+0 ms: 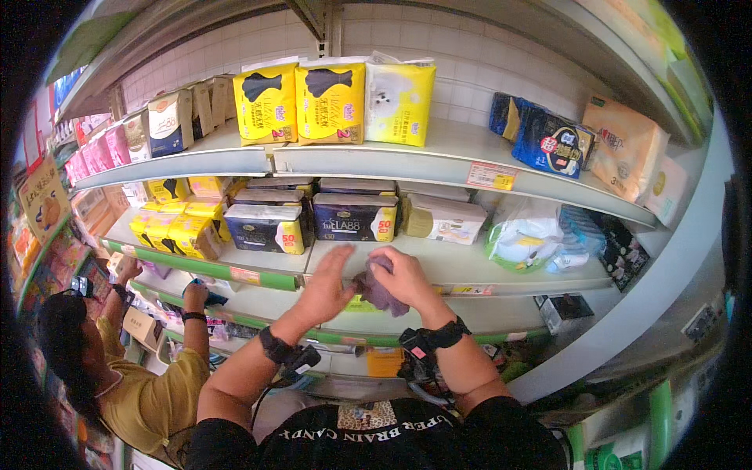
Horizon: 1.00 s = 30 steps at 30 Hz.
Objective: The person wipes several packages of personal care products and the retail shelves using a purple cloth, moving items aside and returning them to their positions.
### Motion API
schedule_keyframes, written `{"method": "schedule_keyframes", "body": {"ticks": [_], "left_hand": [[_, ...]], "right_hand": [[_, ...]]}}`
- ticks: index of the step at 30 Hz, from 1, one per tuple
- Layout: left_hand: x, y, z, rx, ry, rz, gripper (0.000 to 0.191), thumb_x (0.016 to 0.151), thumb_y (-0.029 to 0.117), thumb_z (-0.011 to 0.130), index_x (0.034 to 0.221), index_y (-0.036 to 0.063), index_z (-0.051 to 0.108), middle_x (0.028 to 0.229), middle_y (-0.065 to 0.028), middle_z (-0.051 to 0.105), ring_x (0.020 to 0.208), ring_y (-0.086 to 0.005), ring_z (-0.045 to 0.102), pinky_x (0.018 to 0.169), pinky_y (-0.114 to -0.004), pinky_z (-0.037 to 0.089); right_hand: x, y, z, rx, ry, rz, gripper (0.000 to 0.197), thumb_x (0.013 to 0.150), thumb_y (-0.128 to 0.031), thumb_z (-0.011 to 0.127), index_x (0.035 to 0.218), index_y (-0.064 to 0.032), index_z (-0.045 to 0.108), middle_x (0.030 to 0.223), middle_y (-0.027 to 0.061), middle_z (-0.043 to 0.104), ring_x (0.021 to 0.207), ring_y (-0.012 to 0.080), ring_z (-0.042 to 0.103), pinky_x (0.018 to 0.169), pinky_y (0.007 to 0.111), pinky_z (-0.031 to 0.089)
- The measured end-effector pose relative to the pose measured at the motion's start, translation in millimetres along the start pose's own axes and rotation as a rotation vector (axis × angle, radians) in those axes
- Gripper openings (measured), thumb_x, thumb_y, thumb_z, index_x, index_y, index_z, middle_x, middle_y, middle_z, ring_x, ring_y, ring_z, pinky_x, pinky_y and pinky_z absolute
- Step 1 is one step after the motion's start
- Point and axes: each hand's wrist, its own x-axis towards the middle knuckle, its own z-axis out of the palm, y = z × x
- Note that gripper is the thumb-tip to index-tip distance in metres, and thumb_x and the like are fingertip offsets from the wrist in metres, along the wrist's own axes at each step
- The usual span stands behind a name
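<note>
A crumpled purple-grey cloth (383, 296) hangs from my right hand (404, 275), pinched between thumb and fingers. My left hand (326, 288) is blurred, its fingers stretched out and its thumb beside the cloth; whether they touch is hard to tell. Both hands are raised in front of the middle shelf's front edge. Behind them on that shelf stand dark blue tissue packs (355, 218) and a white and gold tissue pack (445, 220). A wrist strap with a small device sits on each of my forearms.
At left, a co-worker in a mustard top (155, 393) reaches to a lower shelf, a blue cloth (212, 294) in one hand. Yellow packs (330, 106) line the upper shelf. To the right are a clear plastic bag (523, 235) and a pale curved shelf side (611, 335).
</note>
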Motion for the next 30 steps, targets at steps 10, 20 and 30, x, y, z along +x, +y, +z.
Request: {"method": "schedule_keyframes", "body": {"ticks": [10, 20, 30], "left_hand": [[27.5, 16.8, 54.4, 0.448, -0.460, 0.110, 0.060, 0.074, 0.030, 0.066, 0.125, 0.0076, 0.042, 0.124, -0.0131, 0.049, 0.118, -0.0331, 0.043, 0.102, -0.043, 0.033], [124.2, 130.6, -50.6, 0.323, 0.259, 0.528, 0.052, 0.069, 0.009, 0.066, 0.118, 0.0046, 0.049, 0.121, -0.0138, 0.051, 0.116, -0.0340, 0.046, 0.099, -0.041, 0.038], [169.0, 89.9, -74.0, 0.555, -0.015, 0.464, 0.050, 0.074, 0.030, 0.064, 0.114, 0.0031, 0.049, 0.104, -0.0139, 0.057, 0.094, -0.0312, 0.056, 0.081, -0.039, 0.045]], "right_hand": [[0.3, -147.8, -193.7, -0.174, 0.006, -0.278, 0.024, 0.078, -0.010, 0.058, 0.101, -0.0052, 0.060, 0.091, 0.0055, 0.062, 0.087, 0.0140, 0.058, 0.080, 0.030, 0.047], [146.2, -172.5, -277.8, -0.934, 0.184, -0.399, 0.030, 0.083, -0.022, 0.056, 0.103, 0.0002, 0.058, 0.098, 0.0122, 0.063, 0.091, 0.0228, 0.059, 0.084, 0.031, 0.045], [178.6, -149.6, -242.5, -0.907, -0.531, -0.279, 0.067, 0.088, -0.041, 0.050, 0.139, -0.0060, 0.024, 0.125, 0.0213, 0.049, 0.115, 0.0320, 0.048, 0.097, 0.035, 0.037]]}}
